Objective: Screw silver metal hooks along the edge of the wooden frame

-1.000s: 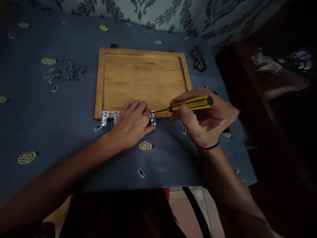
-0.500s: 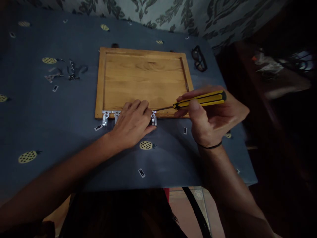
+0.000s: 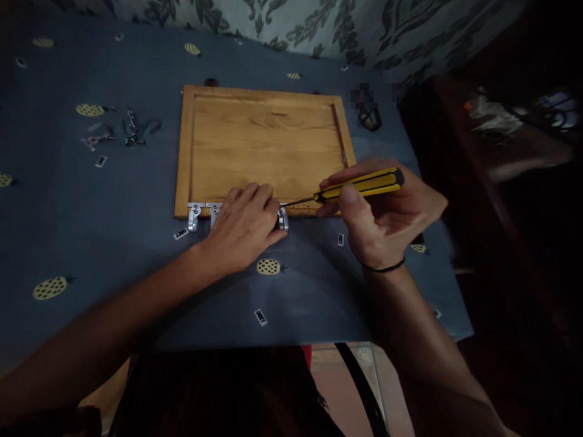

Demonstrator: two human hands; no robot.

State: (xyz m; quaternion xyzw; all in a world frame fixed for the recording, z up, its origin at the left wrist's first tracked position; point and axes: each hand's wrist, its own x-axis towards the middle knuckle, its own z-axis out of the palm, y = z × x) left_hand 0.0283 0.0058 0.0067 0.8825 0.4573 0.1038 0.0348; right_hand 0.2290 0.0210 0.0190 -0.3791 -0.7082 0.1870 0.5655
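Note:
A framed wooden panel (image 3: 268,139) lies flat on the table. Along its front edge sit silver metal hinges; the left hinge (image 3: 194,217) shows fully, while the middle hinge (image 3: 214,213) is partly covered. My left hand (image 3: 246,227) is closed over the edge, its fingers bent and its thumb against the right hinge (image 3: 284,220). In my right hand (image 3: 387,209) is a yellow and black screwdriver (image 3: 357,186), tilted with its handle to the right. The shaft reaches down to the right hinge beside my left fingertips. Whether the tip sits in a screw is hidden.
Several loose metal parts (image 3: 132,130) lie on the blue pineapple-print tablecloth (image 3: 109,224) at left. A pair of glasses (image 3: 368,119) rests beyond the panel's right corner. Patterned curtain fabric (image 3: 310,27) hangs behind the table. A darker surface with clutter (image 3: 496,115) stands at right.
My right hand and the screwdriver have shifted slightly to the left, with the tip staying at the right hinge. My left hand and the panel have kept their places.

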